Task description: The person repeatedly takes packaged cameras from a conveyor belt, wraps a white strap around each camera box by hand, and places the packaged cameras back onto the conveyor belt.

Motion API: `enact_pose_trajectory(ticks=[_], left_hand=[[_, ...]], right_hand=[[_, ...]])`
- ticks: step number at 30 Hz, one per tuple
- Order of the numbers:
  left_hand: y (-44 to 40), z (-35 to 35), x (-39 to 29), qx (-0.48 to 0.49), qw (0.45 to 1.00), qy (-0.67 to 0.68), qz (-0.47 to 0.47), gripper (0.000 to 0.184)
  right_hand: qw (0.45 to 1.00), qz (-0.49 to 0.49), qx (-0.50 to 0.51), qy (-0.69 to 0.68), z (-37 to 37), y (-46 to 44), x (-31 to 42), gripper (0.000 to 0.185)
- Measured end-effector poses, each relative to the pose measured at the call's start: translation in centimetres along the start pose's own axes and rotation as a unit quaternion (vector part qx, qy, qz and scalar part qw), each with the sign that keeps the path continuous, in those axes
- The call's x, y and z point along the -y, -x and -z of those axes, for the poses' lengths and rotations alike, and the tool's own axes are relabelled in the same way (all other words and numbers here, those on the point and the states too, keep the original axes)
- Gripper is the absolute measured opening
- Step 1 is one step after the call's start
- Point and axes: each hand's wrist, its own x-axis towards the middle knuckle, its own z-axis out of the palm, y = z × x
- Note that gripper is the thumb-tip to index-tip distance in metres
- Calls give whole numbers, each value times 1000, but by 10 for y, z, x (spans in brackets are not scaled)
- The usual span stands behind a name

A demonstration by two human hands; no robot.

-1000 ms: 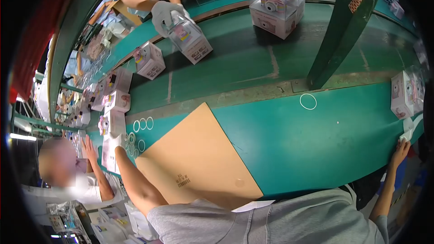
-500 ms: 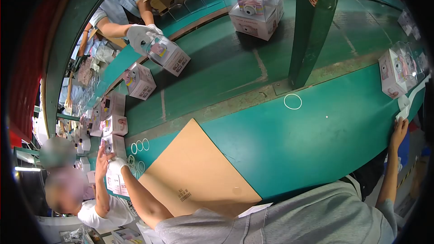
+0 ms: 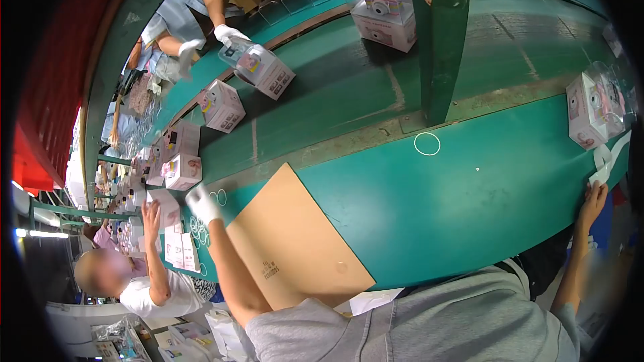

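Fingers of gloved left hand [image 3: 204, 205] blurred, spread unclear, near thin round rings [image 3: 197, 229]; right hand [image 3: 594, 196] pinching curled white strip [image 3: 602, 171].

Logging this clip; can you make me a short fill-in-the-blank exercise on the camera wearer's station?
1. The wearer's left hand wears a white ____.
2. The wearer's right hand touches a strip coloured ____.
3. The table under the cardboard sheet is coloured ____.

Missing words: glove; white; green.
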Motion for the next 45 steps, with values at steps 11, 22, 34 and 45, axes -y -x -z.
enact_pose_trajectory(ticks=[11,22,34,45], left_hand=[[138,-119,-220,292,933,175,-117,15],[282,-49,-322,155,780,104,-597,22],[424,-241,-504,382,886,263,-10,90],[358,-352,-506,137,975,175,15,72]], right_hand=[[996,22,6,86,-2,19,23,27],[999,-23,-14,17,-15,47,67,23],[998,-21,18,-55,-23,52,80,13],[992,-18,110,-51,-6,62,57,14]])
